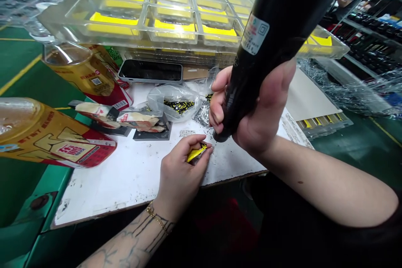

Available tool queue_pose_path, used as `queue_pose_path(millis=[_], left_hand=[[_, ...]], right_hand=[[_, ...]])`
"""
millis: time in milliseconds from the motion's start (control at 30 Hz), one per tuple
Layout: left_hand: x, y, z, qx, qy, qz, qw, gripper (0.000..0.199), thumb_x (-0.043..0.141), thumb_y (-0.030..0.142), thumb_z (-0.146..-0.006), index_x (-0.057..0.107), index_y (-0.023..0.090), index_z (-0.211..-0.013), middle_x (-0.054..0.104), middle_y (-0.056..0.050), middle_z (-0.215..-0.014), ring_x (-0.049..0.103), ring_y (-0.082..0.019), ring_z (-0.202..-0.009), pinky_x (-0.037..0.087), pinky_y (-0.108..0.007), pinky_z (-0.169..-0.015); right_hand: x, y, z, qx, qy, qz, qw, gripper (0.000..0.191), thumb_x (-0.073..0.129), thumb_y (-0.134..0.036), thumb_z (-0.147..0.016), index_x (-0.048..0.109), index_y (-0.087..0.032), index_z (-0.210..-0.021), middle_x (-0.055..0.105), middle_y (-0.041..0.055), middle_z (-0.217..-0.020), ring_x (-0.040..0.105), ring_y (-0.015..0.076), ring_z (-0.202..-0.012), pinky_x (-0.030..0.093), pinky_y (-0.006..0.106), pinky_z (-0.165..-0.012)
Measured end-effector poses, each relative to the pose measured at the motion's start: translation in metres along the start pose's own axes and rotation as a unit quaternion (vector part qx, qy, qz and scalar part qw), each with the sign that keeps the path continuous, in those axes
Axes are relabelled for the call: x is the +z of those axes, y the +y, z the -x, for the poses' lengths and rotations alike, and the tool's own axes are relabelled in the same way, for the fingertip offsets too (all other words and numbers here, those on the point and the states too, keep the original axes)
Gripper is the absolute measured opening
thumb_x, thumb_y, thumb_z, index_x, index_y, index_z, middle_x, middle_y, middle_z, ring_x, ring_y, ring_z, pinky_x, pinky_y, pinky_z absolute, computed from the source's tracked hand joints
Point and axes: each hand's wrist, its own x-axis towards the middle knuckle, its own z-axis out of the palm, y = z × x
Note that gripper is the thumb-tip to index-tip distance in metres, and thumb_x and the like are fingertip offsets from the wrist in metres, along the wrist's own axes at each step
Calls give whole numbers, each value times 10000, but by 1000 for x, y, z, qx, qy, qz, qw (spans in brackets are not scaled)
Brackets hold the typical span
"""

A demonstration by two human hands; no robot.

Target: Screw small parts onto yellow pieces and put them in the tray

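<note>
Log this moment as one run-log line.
left hand: yellow piece | right hand: black labelled bottle | beyond: clear plastic tray

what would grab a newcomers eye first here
A large clear plastic compartment tray, its cells holding yellow pieces, fills the top of the view above a white-topped bench. At the right, the right hand grips a big black cylindrical container with a white QR-code label, while the left hand pinches a small yellow piece. A gold-and-red can lies on its side at the left.
</note>
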Motion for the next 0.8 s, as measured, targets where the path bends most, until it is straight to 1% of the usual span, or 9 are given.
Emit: queue_pose_path(millis=[67,167,300,367,467,633,800], left_hand=[[1,-1,0,3,5,-16,1000,251,726,259,-855,680,207,-1096,764,-16,-938,742,-167,-827,584,-277,-811],[2,0,-1,16,16,-35,999,258,740,252,-838,682,210,-1086,765,-10,-933,738,-168,-824,583,-278,-808],[4,1,-1,38,12,-52,998,376,757,235,-816,651,212,-1176,758,-38,-1100,725,-199,-983,565,-309,-901],[4,0,-1,42,7,-48,998,384,755,238,-817,645,215,-1184,751,-44,-1131,722,-206,-1004,561,-316,-909],[3,0,0,40,-2,-42,998,351,753,247,-817,653,226,-1152,752,-29,-1091,728,-195,-940,564,-304,-859],[0,2,2,31,-7,-38,999,307,750,230,-813,665,222,-1108,736,3,-927,703,-160,-818,555,-271,-796],[1,2,2,40,-10,-24,999,316,743,205,-817,654,221,-1119,717,12,-919,688,-139,-796,544,-251,-800]], right_hand=[[1,2,0,-1,-14,-11,1000,613,546,-833,-752,593,-231,-861,544,-30,-530,479,129,-397,385,278,-391],[1,6,0,-5,-26,-25,999,635,473,-853,-775,585,-234,-864,540,-26,-525,481,132,-384,392,282,-388],[3,9,1,-21,-27,-29,999,615,444,-830,-806,591,-235,-856,541,-16,-535,481,127,-387,391,275,-395],[5,8,3,-24,-28,-36,999,598,436,-807,-825,595,-231,-850,547,-9,-543,481,128,-390,385,274,-391],[8,4,7,-14,-25,-43,999,607,421,-817,-817,588,-234,-842,541,-7,-539,475,136,-387,387,287,-386],[14,-4,10,12,-32,-43,998,557,522,-795,-749,590,-246,-822,532,-5,-542,464,141,-384,390,301,-380],[13,-8,9,7,-38,-38,999,636,496,-857,-708,588,-237,-811,537,2,-513,470,154,-364,372,304,-361]])
